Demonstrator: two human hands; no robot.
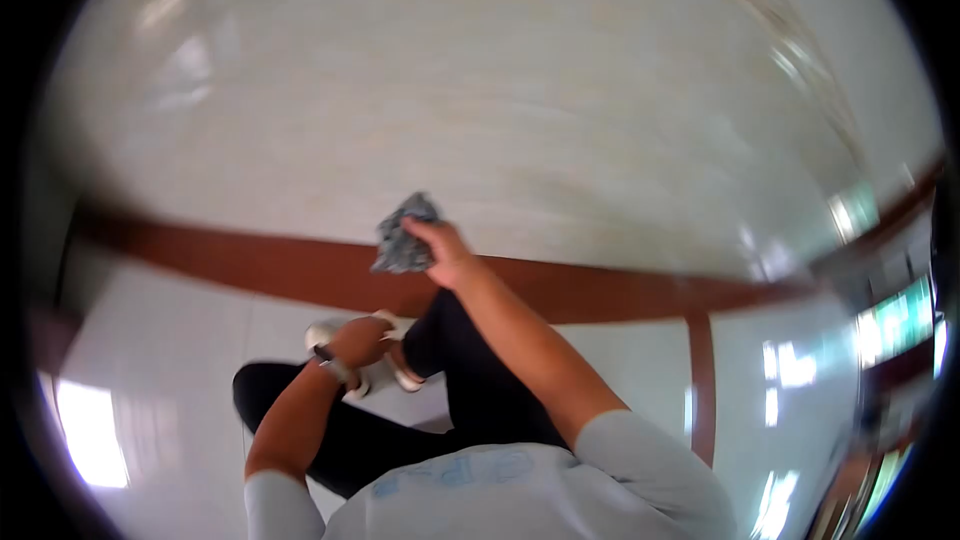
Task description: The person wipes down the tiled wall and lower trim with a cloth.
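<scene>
My right hand (447,250) is closed around a crumpled grey cloth (403,238), with the thumb lying on top. The cloth is in front of the brown strip (560,288) and overlaps the lower edge of the pale, glossy tiled surface (500,110). Whether it touches that surface is hard to make out. My left hand (360,342) hangs low between my bent legs, just over my light-coloured shoes (404,372). Its fingers are blurred and partly turned away. A band or watch (335,365) circles the left wrist.
Light floor tiles (180,340) lie under and beside me, with a second brown strip (702,380) running off at the right. My knees in black trousers (490,370) are bent close. Blurred furniture-like shapes (890,390) and bright reflections stand at the far right.
</scene>
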